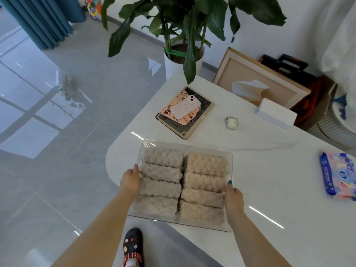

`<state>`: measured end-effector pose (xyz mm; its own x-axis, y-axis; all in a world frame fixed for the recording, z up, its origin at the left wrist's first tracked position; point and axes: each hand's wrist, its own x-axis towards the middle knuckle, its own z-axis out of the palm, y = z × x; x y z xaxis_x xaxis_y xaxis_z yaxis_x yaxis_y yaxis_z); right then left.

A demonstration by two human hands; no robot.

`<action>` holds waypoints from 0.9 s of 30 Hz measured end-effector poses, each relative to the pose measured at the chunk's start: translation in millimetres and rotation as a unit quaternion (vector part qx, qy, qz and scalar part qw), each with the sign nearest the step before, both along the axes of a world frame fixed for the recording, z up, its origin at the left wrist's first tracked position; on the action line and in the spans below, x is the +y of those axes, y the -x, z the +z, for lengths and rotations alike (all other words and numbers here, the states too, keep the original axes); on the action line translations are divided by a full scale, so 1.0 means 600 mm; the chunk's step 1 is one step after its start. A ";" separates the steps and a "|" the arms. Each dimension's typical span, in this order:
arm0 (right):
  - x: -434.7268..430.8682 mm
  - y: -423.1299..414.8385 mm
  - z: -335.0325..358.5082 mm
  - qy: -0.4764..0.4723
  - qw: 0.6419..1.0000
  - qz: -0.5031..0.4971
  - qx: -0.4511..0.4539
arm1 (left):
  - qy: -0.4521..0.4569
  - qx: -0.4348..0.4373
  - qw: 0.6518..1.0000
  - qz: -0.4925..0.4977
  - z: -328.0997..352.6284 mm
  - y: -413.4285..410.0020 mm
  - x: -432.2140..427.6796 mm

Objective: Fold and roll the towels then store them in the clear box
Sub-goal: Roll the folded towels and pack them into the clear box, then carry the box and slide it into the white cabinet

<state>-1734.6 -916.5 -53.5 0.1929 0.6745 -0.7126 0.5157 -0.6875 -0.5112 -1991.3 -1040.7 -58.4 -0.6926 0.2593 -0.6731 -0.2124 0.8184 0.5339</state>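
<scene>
On the white table point(269, 170) a phone point(185, 107) lies on a stickered tablet point(194, 123), with an earbud case point(231, 122) and a white box point(275, 113) nearby. A wipes pack point(338, 176) sits far right. A potted plant point(183, 54) stands behind.

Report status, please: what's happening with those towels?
Left hand, right hand grip clear box by its sides. Eight rolled towels inside. Tablet with phone lies just beyond.

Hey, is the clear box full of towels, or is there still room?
Full, seen from above: eight rolled towels in two columns of four fill the clear box wall to wall.
</scene>
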 end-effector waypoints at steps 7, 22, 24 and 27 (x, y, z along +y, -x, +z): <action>-0.017 0.028 0.145 0.059 0.998 -0.019 0.025 | -0.009 0.003 1.000 -0.009 0.110 0.033 -0.047; -0.017 0.225 0.573 0.053 0.973 0.136 0.177 | -0.170 -0.057 0.946 0.269 0.566 0.181 -0.230; -0.027 0.276 0.624 0.048 0.962 0.175 0.204 | -0.216 -0.079 0.918 0.323 0.592 0.185 -0.285; -0.065 0.346 0.677 0.037 0.945 0.255 0.199 | -0.245 -0.070 0.891 0.377 0.620 0.185 -0.357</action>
<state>-1942.4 -955.3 352.8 -0.4378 0.5523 -0.7094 0.5662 -0.4435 -0.6948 -2102.2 -1254.9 313.6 -0.7125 0.0420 -0.7004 -0.6953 0.0914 0.7128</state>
